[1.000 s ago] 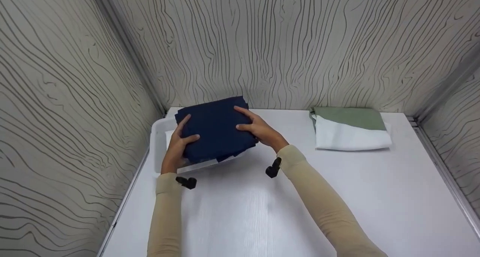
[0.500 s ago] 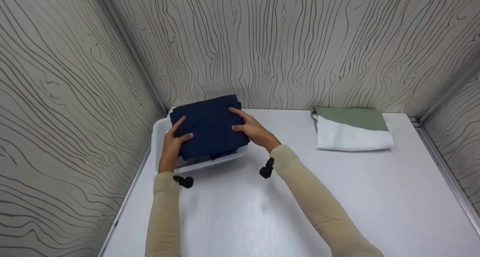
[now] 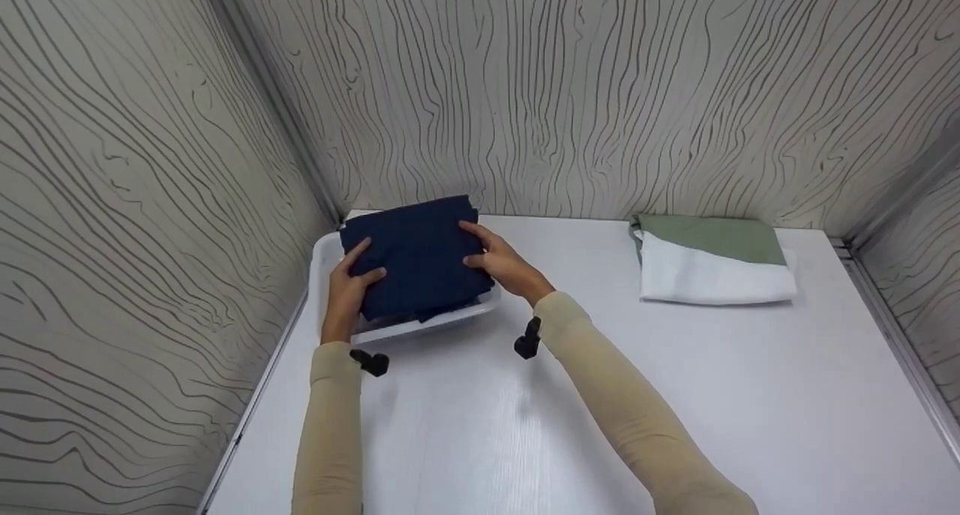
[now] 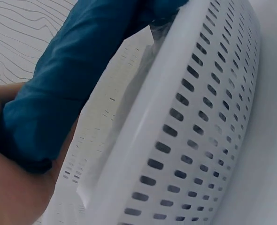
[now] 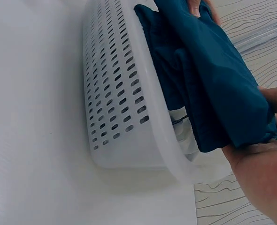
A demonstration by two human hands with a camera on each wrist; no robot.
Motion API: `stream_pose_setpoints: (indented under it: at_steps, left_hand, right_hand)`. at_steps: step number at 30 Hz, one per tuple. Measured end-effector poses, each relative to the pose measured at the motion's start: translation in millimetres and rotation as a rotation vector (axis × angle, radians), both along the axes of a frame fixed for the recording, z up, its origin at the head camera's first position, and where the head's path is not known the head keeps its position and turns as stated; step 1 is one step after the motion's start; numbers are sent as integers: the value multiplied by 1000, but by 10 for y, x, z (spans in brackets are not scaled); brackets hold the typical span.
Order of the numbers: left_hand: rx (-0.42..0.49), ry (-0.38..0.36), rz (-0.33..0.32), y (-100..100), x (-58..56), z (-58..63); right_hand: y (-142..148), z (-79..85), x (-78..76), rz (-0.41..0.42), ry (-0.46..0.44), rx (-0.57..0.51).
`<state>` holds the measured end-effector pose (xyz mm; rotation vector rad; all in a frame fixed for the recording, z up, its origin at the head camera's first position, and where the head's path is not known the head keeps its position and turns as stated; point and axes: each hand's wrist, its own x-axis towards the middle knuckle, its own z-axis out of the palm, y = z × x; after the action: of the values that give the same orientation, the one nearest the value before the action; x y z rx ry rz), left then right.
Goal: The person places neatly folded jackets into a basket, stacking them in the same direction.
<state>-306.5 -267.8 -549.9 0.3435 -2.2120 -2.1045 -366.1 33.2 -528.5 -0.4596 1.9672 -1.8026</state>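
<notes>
Both hands hold a folded navy garment (image 3: pixel 420 256) over a white perforated laundry basket (image 3: pixel 420 330). At its left edge, my left hand (image 3: pixel 346 293) grips it with the thumb on top. My right hand (image 3: pixel 506 266) grips the opposite edge the same way. In the left wrist view, the rolled end of the garment (image 4: pixel 58 93) sits between thumb and fingers above the basket rim (image 4: pixel 134 117). The right wrist view shows layered folds of the garment (image 5: pixel 213 79) overlapping the rim, with a loose flap hanging inward. Most of the basket's inside is hidden under the garment.
At the back right of the white table (image 3: pixel 637 395) lies a folded green and white cloth (image 3: pixel 712 267). Patterned panels (image 3: pixel 562 94) enclose the table behind and at both sides. Some white material (image 5: pixel 188 136) shows inside the basket.
Both hands have shifted the navy garment left, so it lies more squarely over the basket. The grip of each hand looks unchanged. The head view has shifted slightly.
</notes>
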Motion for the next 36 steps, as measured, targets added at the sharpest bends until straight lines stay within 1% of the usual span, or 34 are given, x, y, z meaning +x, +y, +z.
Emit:
stream_pose_setpoints:
  at_steps: [3,7,10,14,18,20,22,25,27,29,31,33,36]
  left_hand:
    - [-36,3,13,13,-15,-27]
    - [-87,-4,19,25,-33,-93]
    - [-122,-21,19,30,-35,-145]
    - [-181,-74,1,36,-32,-204]
    - [-263,-154,-38,35,-26,-270]
    - [-325,-186,-54,48,-30,-292]
    - [-411,-202,-68,66,-37,-299]
    - [-559,-212,-85,89,-47,-295]
    - [-640,-229,-113,89,-46,-290]
    - [-687,-262,-156,83,-40,-284]
    - [-711,-296,-201,70,-32,-276]
    - [-717,-325,-235,59,-22,-267]
    - [-706,-340,-256,45,-13,-257]
  right_hand:
    - [-1,-20,2,-2,14,24]
    - [-7,-37,31,6,29,90]
    - [-17,-59,61,19,50,148]
    - [-33,-102,100,42,101,226]
    - [-97,-136,158,61,231,394]
    - [-139,-141,198,61,321,487]
    - [-174,-147,234,56,423,569]
    - [-179,-149,271,75,573,716]
    - [-166,-169,280,93,640,825]
    - [-148,-204,279,127,660,935]
    - [-128,-243,276,153,644,992]
    - [-110,-274,269,174,627,1015]
    - [-82,-280,273,176,623,984]
